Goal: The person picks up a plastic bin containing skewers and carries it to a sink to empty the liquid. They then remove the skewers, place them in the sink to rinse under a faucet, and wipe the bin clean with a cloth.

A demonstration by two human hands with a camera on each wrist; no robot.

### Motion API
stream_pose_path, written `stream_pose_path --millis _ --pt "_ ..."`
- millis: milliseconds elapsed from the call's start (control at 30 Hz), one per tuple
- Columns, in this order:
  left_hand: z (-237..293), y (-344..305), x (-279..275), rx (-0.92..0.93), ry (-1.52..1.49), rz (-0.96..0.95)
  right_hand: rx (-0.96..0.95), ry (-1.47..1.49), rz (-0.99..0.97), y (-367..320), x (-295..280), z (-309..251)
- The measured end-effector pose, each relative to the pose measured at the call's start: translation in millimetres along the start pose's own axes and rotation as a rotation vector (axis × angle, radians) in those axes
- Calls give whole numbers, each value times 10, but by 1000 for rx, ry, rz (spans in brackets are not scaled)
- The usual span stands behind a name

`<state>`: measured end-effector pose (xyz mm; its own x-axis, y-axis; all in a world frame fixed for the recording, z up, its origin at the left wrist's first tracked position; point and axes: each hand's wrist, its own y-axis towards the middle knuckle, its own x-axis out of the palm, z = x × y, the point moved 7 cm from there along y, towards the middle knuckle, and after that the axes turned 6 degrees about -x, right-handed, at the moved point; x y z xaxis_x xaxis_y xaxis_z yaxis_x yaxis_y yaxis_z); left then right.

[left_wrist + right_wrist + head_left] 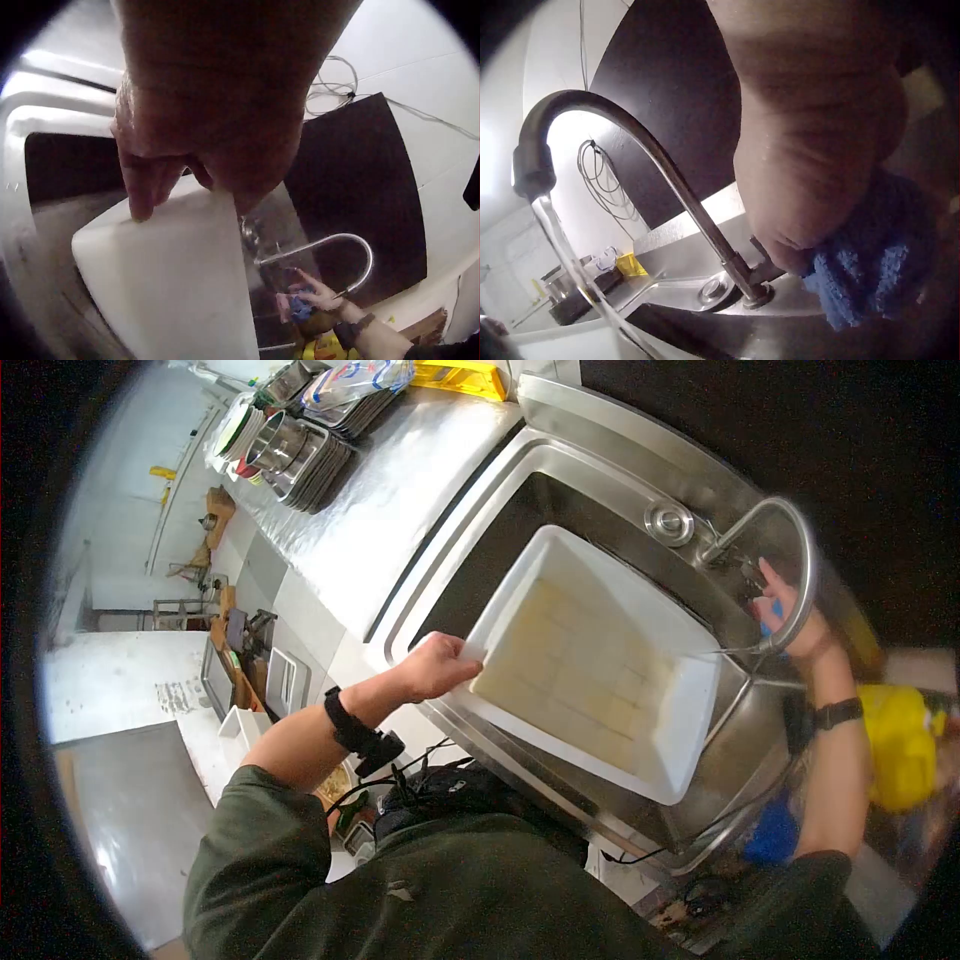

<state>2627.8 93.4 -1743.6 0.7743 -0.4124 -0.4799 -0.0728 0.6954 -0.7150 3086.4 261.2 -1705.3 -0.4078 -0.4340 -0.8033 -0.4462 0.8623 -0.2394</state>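
Observation:
A white plastic tub (690, 740) is over the sink, with some cloudy water (570, 660) across its bottom. My left hand (440, 668) grips the tub's left rim; in the left wrist view the fingers hook over its edge. At the right, my right hand (795, 625) holds a blue cloth (870, 259) in its palm. Its fingers reach close to the base of the curved metal faucet (667, 176). A stream of water (566, 247) runs from the spout in the right wrist view.
The steel sink (520, 460) surrounds the tub, with a round drain fitting (668, 522) on its back ledge. Stacked metal pans (300, 465) stand on the counter (390, 490) beyond. A yellow jug (895, 745) sits at the right.

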Motion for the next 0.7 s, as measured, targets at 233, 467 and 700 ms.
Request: stream_pose_path --millis 233,467,700 --pt "75 142 394 46 50 -53 55 82 -147 -42 79 171" --pt "153 197 617 94 140 -142 -231 19 -5 -72 22 147" --pt "191 236 775 95 62 -179 -110 -44 -37 140 17 36"
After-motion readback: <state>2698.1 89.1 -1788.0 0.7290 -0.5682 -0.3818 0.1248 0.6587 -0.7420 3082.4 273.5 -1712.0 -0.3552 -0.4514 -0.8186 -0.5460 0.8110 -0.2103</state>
